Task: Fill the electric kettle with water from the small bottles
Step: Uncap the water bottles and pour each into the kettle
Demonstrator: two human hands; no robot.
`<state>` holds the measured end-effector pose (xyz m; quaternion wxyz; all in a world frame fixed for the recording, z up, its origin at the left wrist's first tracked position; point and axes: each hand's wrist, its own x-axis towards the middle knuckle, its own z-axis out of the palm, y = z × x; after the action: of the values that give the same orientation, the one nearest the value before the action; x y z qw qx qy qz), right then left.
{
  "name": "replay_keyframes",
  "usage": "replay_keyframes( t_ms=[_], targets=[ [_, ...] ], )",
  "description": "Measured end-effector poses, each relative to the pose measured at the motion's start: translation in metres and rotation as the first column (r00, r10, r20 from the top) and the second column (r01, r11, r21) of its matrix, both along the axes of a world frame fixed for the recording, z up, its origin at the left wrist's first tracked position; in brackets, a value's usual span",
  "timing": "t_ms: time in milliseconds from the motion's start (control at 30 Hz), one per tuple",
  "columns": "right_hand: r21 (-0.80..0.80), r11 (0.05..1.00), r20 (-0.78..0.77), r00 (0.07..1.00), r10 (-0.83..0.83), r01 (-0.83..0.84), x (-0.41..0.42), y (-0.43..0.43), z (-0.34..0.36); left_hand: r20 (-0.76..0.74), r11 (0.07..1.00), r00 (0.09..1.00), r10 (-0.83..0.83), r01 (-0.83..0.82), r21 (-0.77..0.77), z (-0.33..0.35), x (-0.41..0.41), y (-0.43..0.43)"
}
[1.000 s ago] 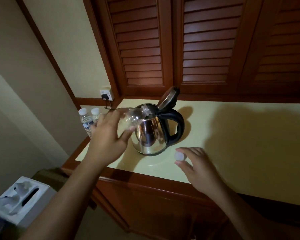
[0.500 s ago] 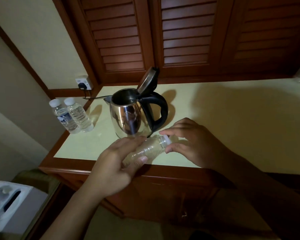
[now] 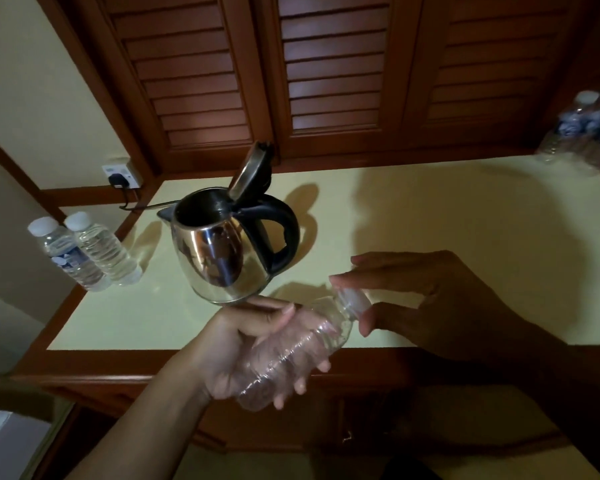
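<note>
A steel electric kettle (image 3: 219, 258) with a black handle stands on the pale counter (image 3: 430, 237), its lid tipped up and open. In front of it, my left hand (image 3: 243, 344) grips a clear, empty small bottle (image 3: 291, 355) that lies tilted over the counter's front edge. My right hand (image 3: 430, 306) pinches the white cap (image 3: 355, 301) at the bottle's neck. Two capped bottles of water (image 3: 84, 251) stand at the counter's left end.
More capped bottles (image 3: 582, 129) stand at the far right of the counter. A wall socket (image 3: 120, 174) with a black plug and cord sits behind the kettle on the left. Louvred wooden doors rise behind the counter. A white box (image 3: 4, 441) is at lower left.
The bottle has come away from the kettle's mouth and down in front of the counter. My right hand brought the cap from the counter to the bottle's neck.
</note>
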<state>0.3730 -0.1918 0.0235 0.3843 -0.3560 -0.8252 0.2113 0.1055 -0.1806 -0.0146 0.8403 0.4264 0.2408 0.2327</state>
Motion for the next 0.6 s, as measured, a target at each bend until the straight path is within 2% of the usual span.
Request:
replay_keyframes(
  t_ms=[100, 167, 233, 267, 300, 333, 367, 433, 467, 500, 600],
  targets=[
    [0.204, 0.977, 0.151, 0.984, -0.095, 0.063, 0.020, 0.013, -0.001, 0.029, 0.986, 0.988, -0.150, 0.152, -0.071, 0.000, 0.033, 0.014],
    [0.326, 0.938, 0.143, 0.975, -0.171, 0.117, 0.032, 0.024, -0.002, 0.011, 0.990, 0.991, -0.135, 0.135, -0.049, 0.004, 0.060, 0.023],
    [0.250, 0.943, 0.108, 0.961, -0.253, 0.220, 0.050, 0.035, -0.002, -0.090, 0.994, 0.996, 0.003, 0.006, 0.107, 0.010, 0.086, 0.034],
    [0.143, 0.947, 0.106, 0.947, -0.303, 0.287, 0.061, 0.041, -0.003, -0.193, 0.959, 0.976, 0.103, -0.046, 0.279, 0.013, 0.099, 0.040],
    [0.009, 0.935, 0.126, 0.927, -0.353, 0.355, 0.073, 0.046, -0.003, -0.292, 0.863, 0.930, 0.223, -0.049, 0.503, 0.015, 0.112, 0.045],
    [-0.123, 0.900, 0.161, 0.903, -0.397, 0.418, 0.086, 0.052, -0.003, -0.350, 0.708, 0.866, 0.357, -0.006, 0.707, 0.015, 0.127, 0.050],
    [-0.227, 0.854, 0.197, 0.881, -0.430, 0.468, 0.100, 0.057, -0.002, -0.353, 0.550, 0.802, 0.482, 0.037, 0.834, 0.013, 0.142, 0.054],
    [-0.304, 0.777, 0.268, 0.832, -0.485, 0.551, 0.128, 0.065, 0.002, -0.293, 0.304, 0.708, 0.643, 0.115, 0.946, 0.011, 0.175, 0.062],
    [-0.286, 0.761, 0.286, 0.809, -0.513, 0.583, 0.144, 0.069, 0.003, -0.271, 0.226, 0.677, 0.684, 0.156, 0.962, 0.009, 0.193, 0.067],
    [-0.264, 0.747, 0.275, 0.790, -0.548, 0.610, 0.160, 0.072, 0.004, -0.274, 0.212, 0.662, 0.698, 0.174, 0.962, 0.008, 0.211, 0.072],
    [-0.274, 0.725, 0.158, 0.773, -0.614, 0.632, 0.213, 0.081, 0.008, -0.312, 0.340, 0.704, 0.639, 0.105, 0.935, 0.009, 0.263, 0.092]
  ],
)
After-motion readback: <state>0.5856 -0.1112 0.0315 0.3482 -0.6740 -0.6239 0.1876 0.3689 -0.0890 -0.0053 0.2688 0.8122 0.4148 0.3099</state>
